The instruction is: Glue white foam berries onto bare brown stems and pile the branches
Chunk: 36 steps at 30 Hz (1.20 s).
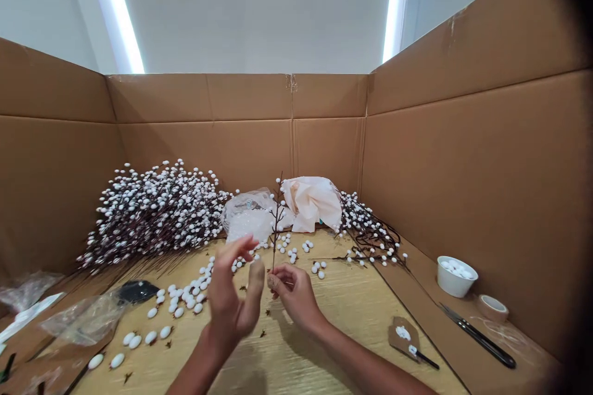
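Observation:
A thin dark stem [277, 222] with a few small white balls on its side twigs stands upright in front of me. My right hand [291, 293] pinches it near its lower end. Just to the left, my left hand [236, 287] is raised with thumb and fingers apart and holds nothing. Loose white balls [189, 296] lie on the wooden table [352, 321] to the left of my hands, and small clusters of white balls [319, 268] lie beyond my right hand.
A large pile of white-ball stems [157, 216] fills the back left, a smaller bunch [361, 216] the back right. At right are a white cup [456, 278], tape roll [492, 308], scissors [482, 339] and glue on cardboard [403, 333]. Cardboard walls [245, 148] surround the table.

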Each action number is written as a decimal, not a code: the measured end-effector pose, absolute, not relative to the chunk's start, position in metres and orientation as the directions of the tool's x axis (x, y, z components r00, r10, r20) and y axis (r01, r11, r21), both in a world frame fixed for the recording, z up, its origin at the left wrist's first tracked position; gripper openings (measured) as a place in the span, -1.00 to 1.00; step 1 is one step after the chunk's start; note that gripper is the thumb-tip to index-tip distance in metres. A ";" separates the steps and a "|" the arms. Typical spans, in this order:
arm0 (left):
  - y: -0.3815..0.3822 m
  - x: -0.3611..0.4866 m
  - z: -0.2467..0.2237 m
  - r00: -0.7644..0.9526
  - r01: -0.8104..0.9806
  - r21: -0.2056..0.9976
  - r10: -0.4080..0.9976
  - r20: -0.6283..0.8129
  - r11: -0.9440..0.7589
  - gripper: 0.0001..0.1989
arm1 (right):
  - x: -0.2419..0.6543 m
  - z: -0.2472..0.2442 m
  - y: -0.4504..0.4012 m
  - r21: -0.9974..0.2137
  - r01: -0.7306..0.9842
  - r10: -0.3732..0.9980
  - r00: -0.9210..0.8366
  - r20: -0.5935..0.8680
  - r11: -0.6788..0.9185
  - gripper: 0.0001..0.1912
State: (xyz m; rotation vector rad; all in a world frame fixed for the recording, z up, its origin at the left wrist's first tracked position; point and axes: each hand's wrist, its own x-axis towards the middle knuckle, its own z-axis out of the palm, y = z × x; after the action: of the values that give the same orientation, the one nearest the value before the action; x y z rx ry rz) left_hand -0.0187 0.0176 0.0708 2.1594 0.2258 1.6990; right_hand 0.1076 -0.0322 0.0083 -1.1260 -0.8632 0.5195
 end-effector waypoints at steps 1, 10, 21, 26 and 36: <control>0.029 -0.004 0.069 0.322 -0.094 0.453 0.404 0.856 -0.886 -0.60 | 0.108 0.009 -0.032 -0.926 0.049 0.743 0.582 0.332 0.375 -0.79; 0.057 0.020 0.025 0.781 -0.142 0.895 0.507 0.363 -0.423 -0.73 | 0.110 0.003 -0.030 -0.910 0.122 0.753 0.524 0.398 0.396 -0.77; 0.052 0.019 0.012 0.664 -0.128 0.968 0.706 0.246 -0.217 -0.70 | 0.115 -0.009 -0.029 -0.937 0.223 0.806 0.480 0.346 0.269 -0.79; 0.058 0.020 0.009 0.611 -0.116 0.953 0.736 0.290 -0.279 -0.64 | 0.135 -0.006 -0.036 -0.881 0.471 0.803 0.506 0.314 0.048 -0.78; 0.055 0.025 0.007 0.687 -0.147 0.960 0.674 0.271 -0.236 -0.59 | 0.169 0.072 -0.202 -0.684 0.689 0.674 0.624 0.395 -0.237 -0.77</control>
State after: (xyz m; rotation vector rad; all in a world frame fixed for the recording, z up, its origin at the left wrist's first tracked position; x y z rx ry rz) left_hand 0.0245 0.0546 0.0074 1.6409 0.4352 0.8121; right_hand 0.1685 -0.2021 0.0720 -1.9536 -1.0764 -0.0216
